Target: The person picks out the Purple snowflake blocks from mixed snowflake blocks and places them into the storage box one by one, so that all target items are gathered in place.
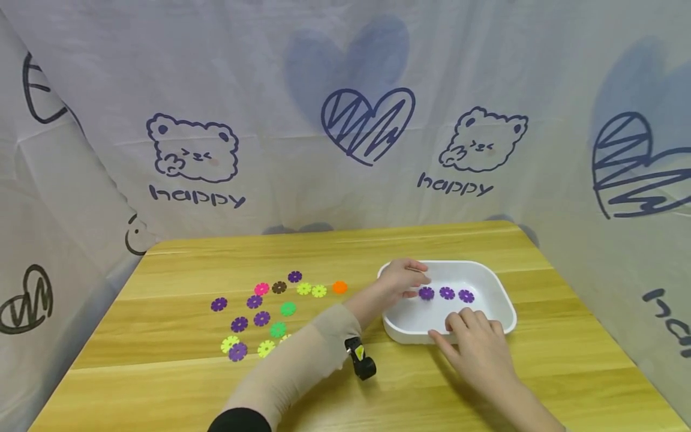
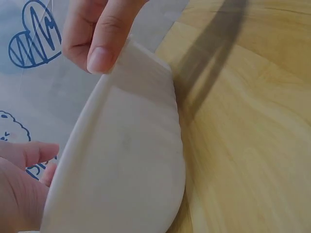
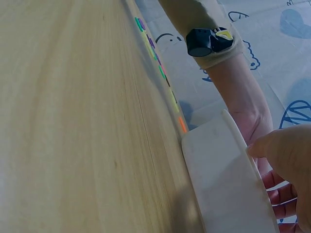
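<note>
A white plastic tray [image 1: 396, 330] stands on the right part of the table, with three purple snowflake building discs [image 1: 447, 293] in a row inside. My left hand [image 1: 402, 279] reaches over the tray's left side, fingers apart, close to the leftmost disc; no disc shows plainly between them. My right hand [image 1: 480, 348] holds the tray's front rim, thumb outside and fingers over the inner side. In the right wrist view the right thumb [image 3: 260, 148] lies against the rim. The left wrist view shows the tray's outer wall [image 2: 121, 145] between both hands.
Many loose discs lie left of the tray: purple ones [image 1: 240, 324], green [image 1: 278, 329], yellow [image 1: 305, 288], a pink [image 1: 261, 289], a dark brown [image 1: 279, 287] and an orange one [image 1: 340, 287]. A black wrist device [image 1: 360, 359] hangs at the left sleeve. Printed cloth [image 1: 281, 162] surrounds the wooden table.
</note>
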`<state>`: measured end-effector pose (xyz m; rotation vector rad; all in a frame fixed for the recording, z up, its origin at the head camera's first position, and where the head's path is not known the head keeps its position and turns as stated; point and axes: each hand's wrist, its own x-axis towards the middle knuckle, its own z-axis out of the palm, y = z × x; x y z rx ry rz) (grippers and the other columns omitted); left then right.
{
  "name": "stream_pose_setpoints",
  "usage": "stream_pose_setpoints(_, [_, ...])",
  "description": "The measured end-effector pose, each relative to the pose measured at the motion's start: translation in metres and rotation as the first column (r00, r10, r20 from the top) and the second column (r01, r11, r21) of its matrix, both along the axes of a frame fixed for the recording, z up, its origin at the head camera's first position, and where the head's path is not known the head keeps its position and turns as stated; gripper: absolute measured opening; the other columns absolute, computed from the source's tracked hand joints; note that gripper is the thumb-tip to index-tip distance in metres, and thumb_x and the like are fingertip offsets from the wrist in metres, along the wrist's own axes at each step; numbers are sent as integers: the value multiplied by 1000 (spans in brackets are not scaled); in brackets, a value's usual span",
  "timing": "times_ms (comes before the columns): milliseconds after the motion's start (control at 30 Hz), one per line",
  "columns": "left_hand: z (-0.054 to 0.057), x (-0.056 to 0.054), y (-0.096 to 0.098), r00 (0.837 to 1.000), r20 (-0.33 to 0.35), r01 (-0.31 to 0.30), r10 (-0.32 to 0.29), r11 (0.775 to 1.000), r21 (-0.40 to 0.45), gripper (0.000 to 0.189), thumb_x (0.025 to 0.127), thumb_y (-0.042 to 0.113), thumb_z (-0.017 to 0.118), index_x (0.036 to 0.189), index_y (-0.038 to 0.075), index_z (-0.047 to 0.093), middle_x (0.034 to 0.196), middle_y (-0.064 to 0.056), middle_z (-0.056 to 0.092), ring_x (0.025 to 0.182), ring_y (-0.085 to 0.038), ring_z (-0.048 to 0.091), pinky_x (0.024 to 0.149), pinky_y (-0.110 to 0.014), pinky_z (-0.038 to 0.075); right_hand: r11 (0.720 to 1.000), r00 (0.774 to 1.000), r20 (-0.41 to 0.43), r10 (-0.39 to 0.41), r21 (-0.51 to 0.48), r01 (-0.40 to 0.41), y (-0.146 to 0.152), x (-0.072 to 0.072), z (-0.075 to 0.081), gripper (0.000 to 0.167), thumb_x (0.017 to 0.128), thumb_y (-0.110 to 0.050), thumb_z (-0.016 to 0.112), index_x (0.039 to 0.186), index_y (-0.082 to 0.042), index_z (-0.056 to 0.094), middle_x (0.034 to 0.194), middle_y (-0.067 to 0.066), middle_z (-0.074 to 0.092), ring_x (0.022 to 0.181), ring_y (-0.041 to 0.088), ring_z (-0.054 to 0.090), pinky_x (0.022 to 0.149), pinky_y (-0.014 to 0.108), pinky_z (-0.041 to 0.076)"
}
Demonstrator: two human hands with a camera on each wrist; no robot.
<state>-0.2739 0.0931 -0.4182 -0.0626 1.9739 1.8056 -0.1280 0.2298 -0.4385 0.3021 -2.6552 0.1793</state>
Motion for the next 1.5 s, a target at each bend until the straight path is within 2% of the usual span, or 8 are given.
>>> stream_pose_setpoints(133, [2, 3, -6, 1000, -14, 23, -23, 1000, -2, 30, 85, 7, 71, 115, 6, 65, 102, -3, 65, 100, -23, 60, 94, -42, 53, 1000, 1000, -3, -1, -4, 1, 0, 0, -1, 31, 83, -43, 72, 83, -16, 58, 80, -3, 49, 76, 18, 45, 67, 34, 34])
stream_pose_setpoints(300, [7, 11, -24, 990, -67, 127, -126, 992, 10, 31, 88, 11, 69, 118, 6, 63, 115, -7, 64, 110, -25, 61, 96, -42, 53, 1000, 1000, -7, 4, -6, -4, -1, 0, -1, 31, 83, -43, 72, 82, -16, 58, 79, -3, 48, 75, 18, 45, 67, 33, 33])
stream_pose_setpoints(433, [15, 17, -43, 976, -105, 196, -190, 980, 44, 30, 90, 11, 68, 118, 5, 62, 124, -11, 61, 107, -20, 61, 99, -42, 52, 1000, 1000, -6, 2, -9, -2, 0, 0, -2, 30, 83, -43, 72, 83, -16, 58, 79, -3, 49, 76, 18, 45, 67, 34, 33])
stream_pose_setpoints(733, [36, 33, -97, 961, -149, 240, -231, 970, 44, 27, 93, 10, 64, 118, 4, 59, 123, -11, 58, 108, -17, 59, 100, -43, 50, 1000, 1000, -22, 7, -4, -7, 0, 0, -1, 31, 83, -43, 72, 82, -16, 57, 79, -3, 47, 74, 17, 42, 67, 34, 33])
stream_pose_setpoints(867, [43, 40, -122, 957, -174, 238, -233, 971, 8, 29, 93, 11, 63, 120, 3, 58, 125, -13, 57, 111, -20, 59, 98, -40, 52, 1000, 999, -31, 12, -8, -12, 1, -1, -2, 31, 82, -43, 72, 82, -16, 57, 78, -3, 47, 73, 16, 41, 67, 34, 33])
stream_pose_setpoints(1067, [53, 55, -163, 954, -186, 222, -234, 972, -80, 28, 93, 16, 65, 119, 7, 59, 125, -11, 58, 112, -20, 60, 99, -39, 51, 1000, 1000, 18, 2, -15, -1, 1, 0, -3, 32, 84, -45, 70, 83, -15, 58, 80, -3, 48, 75, 16, 42, 69, 35, 35])
stream_pose_setpoints(1300, [55, 72, -209, 939, -229, 225, -256, 962, -153, 31, 93, 21, 65, 120, 7, 57, 126, -10, 58, 116, -28, 57, 99, -42, 50, 1000, 1000, 2, 6, -16, -6, 1, -1, -3, 32, 83, -44, 71, 83, -15, 57, 79, -3, 48, 74, 16, 42, 69, 35, 35])
stream_pose_setpoints(1500, [51, 88, -247, 948, -211, 193, -237, 959, -210, 38, 93, 25, 66, 123, 6, 55, 128, -11, 56, 114, -25, 57, 98, -40, 50, 1000, 1000, -8, 10, -15, -10, 0, -1, -2, 32, 83, -44, 71, 83, -15, 57, 79, -3, 48, 74, 16, 42, 69, 35, 35])
